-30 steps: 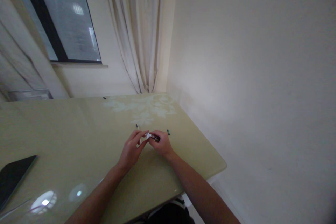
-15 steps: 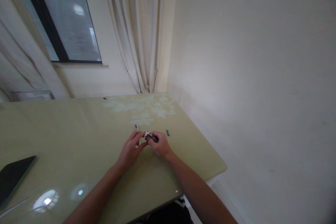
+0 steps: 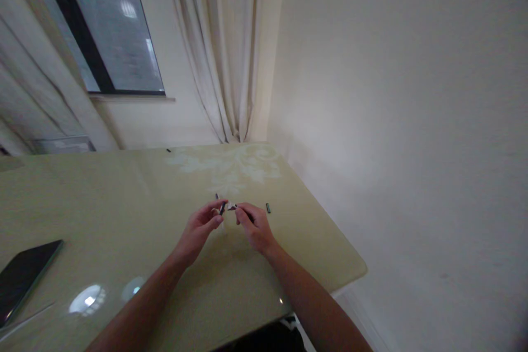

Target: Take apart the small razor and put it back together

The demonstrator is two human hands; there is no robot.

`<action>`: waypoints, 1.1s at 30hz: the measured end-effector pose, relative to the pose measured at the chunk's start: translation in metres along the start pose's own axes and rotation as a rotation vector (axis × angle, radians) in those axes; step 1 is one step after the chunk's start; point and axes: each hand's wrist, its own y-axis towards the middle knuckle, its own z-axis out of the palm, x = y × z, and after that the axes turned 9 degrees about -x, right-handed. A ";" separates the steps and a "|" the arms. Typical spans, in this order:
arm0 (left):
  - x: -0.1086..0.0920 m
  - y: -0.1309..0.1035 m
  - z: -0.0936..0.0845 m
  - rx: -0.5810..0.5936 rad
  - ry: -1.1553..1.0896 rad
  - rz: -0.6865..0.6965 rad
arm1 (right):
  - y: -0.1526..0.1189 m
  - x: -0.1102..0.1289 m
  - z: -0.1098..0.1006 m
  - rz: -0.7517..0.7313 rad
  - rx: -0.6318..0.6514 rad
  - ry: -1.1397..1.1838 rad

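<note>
Between thumb and fingers of my left hand is a small dark, narrow piece, held tilted. My right hand pinches a small dark tool with a pale tip; its fingers hide most of the tool. Only a small gap separates the two held things, above the table. Beyond my left fingers lies a thin pale stick with a dark end, partly covered by that hand. A small dark rectangular piece rests just right of my right hand.
The glossy pale table has a rounded corner at the right, beside a white wall. A dark tablet-like slab lies at the left, with a thin pale rod near it. A tiny dark piece sits at the far edge.
My hands have moved apart slightly. The dark piece now shows in my left fingers, separate from the pale-tipped tool in my right. The whole view has shifted a little.
</note>
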 end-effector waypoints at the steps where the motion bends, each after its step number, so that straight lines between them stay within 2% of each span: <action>1: 0.000 -0.001 0.001 -0.017 -0.020 -0.018 | -0.001 0.000 0.000 -0.006 0.003 -0.002; 11: -0.001 -0.001 0.003 -0.020 -0.041 -0.067 | -0.005 -0.001 0.004 -0.049 0.039 -0.061; 17: -0.010 -0.005 0.007 -0.048 -0.088 -0.111 | -0.007 -0.001 0.006 -0.027 0.020 -0.059; 22: -0.014 -0.010 0.006 -0.041 -0.099 -0.141 | -0.009 0.003 0.005 -0.084 0.025 -0.076; 27: -0.012 -0.011 0.003 -0.043 -0.073 -0.114 | -0.010 0.006 0.005 -0.122 0.030 -0.115; 33: -0.016 -0.009 0.002 -0.026 -0.014 -0.060 | -0.014 0.005 0.005 -0.068 0.045 -0.098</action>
